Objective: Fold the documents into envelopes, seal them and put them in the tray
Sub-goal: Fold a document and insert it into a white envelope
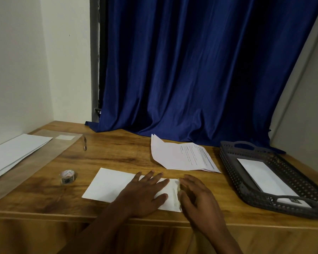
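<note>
The white envelope lies flat near the front edge of the wooden surface, its long axis running left to right and tipped slightly, the left end farther, the right end nearer. Its open end with the flap points right, straight at the right hand. The left hand lies spread on the envelope's right half, fingers straight and pressing it down. The right hand rests at the flap edge, fingers loosely extended against it; whether it pinches the flap cannot be told. So the flap lies between the two hands, and the right one is nearer to it and likely the one to fold it over, while the left pins the body. Sealing looks like the step in hand. A roll of tape stands to the left, nearer the left hand. Farther back lie loose printed documents, and to the right a dark perforated tray already holds a sealed envelope. A stack of blank envelopes sits far left, with a pen beside it.
</note>
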`<state>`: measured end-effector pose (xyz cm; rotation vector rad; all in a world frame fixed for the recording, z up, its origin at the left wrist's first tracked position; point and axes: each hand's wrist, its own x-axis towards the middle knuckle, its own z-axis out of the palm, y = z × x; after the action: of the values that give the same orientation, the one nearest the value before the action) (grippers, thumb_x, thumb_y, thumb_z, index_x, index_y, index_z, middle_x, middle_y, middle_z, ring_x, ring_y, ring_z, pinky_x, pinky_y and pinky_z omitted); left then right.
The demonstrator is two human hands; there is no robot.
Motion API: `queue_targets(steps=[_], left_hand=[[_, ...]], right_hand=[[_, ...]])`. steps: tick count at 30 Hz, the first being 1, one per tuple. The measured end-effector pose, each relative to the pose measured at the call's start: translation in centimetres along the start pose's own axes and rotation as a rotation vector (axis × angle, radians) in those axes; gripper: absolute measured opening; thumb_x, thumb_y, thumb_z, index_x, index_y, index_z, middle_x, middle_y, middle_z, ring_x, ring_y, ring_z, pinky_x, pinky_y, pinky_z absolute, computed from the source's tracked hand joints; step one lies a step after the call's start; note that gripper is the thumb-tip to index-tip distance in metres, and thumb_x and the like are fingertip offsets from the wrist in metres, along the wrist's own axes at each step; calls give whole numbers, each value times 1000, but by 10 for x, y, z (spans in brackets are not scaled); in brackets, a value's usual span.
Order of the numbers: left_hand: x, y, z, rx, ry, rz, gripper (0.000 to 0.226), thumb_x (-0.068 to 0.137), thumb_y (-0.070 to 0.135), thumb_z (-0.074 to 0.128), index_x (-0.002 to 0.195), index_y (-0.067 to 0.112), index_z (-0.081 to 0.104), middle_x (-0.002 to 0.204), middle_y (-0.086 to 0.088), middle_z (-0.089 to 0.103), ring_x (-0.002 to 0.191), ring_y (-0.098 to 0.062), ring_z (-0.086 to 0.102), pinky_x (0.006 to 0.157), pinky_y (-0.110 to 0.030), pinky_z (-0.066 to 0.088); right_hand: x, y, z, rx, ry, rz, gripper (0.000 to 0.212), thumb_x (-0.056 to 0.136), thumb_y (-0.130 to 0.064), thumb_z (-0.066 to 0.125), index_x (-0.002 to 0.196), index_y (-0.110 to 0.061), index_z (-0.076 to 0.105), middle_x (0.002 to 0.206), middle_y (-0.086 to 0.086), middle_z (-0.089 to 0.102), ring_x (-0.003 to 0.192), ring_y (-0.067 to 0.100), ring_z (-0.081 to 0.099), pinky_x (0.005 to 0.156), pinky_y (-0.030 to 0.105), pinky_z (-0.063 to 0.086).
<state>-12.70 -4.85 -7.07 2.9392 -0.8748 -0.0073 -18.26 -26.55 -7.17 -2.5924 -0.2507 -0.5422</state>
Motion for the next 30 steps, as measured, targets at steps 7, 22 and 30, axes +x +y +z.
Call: queue_targets(steps=[7,22,30], left_hand=[[-7,-4,10,-181,213,-35,61,99,45,29,158,30,26,164,5,32,153,-12,22,127,-35,7],[-95,-46,-6,-20,39,-328,90,90,83,12,161,30,-3,168,8,-10,154,-9,-14,125,-41,-7],[-113,-40,-4,100,23,-335,125,63,106,13,160,31,-11,168,4,-17,154,-15,-17,126,-46,-6]], right_hand=[[10,-56,20,-89,-203,-112,56,106,-51,23,159,-32,21,165,-11,24,152,5,17,125,31,3],[5,-23,8,-296,-463,-93,97,79,-87,1,161,-35,4,168,-14,0,154,5,0,127,40,1],[-12,-16,-5,157,-72,64,90,75,-93,36,151,-47,25,149,-32,22,131,-2,34,111,35,41]])
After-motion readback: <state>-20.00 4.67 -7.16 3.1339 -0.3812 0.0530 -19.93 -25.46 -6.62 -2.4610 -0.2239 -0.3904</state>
